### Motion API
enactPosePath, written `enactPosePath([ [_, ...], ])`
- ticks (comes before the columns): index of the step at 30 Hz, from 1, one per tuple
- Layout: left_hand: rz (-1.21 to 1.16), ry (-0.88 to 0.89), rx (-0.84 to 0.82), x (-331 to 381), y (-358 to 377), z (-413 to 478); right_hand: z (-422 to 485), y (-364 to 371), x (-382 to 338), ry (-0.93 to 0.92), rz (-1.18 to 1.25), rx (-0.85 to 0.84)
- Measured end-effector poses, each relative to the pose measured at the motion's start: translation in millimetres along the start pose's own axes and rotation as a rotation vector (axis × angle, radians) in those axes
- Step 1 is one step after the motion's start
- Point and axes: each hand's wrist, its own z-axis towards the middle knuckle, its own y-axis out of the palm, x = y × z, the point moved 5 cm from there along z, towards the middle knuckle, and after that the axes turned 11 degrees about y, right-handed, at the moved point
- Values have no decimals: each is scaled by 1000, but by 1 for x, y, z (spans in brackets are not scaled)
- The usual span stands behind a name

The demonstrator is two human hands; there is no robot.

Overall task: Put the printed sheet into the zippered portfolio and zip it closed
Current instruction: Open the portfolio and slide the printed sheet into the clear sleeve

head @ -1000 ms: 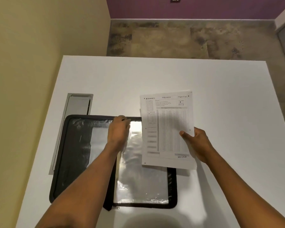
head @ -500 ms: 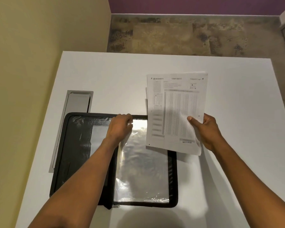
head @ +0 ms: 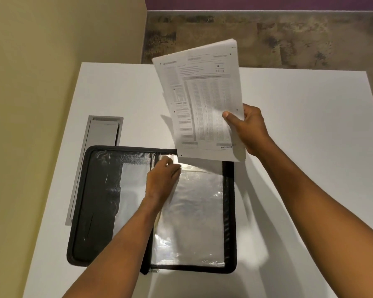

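Observation:
The black zippered portfolio [head: 97, 203] lies open flat on the white table, with clear plastic sleeves [head: 194, 214] on its right half. My left hand [head: 163, 179] pinches the top edge of a plastic sleeve near the spine. My right hand [head: 249, 130] holds the printed sheet [head: 200, 100] by its right edge, lifted and tilted above the portfolio's upper right corner. The sheet's bottom edge hangs just over the top of the sleeves. A zipper pull [head: 154, 271] shows at the portfolio's bottom edge.
A grey cable hatch [head: 99, 147] is set into the white table [head: 299, 147] just left of the portfolio's top. A beige wall runs along the table's left side. Mottled floor lies beyond the far edge.
My right hand has raised the printed sheet up and away from the table, tilting its top leftward. My left hand has stayed on the sleeve's top edge.

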Motion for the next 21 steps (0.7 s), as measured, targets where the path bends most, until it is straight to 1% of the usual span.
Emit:
enactPosePath([
  [4,45,11,7,-3,4,-5,9,20,-3,-37,-80,-75],
  [10,34,10,20,-3,6,-1,19,42,-4,-45,-148,-166],
  [14,17,17,7,1,8,3,31,55,2,-2,-168,-234],
  [18,-14,-10,3,7,9,7,49,67,10,65,-147,-294],
  [21,-31,3,-7,18,8,11,65,65,10,98,-117,-320],
])
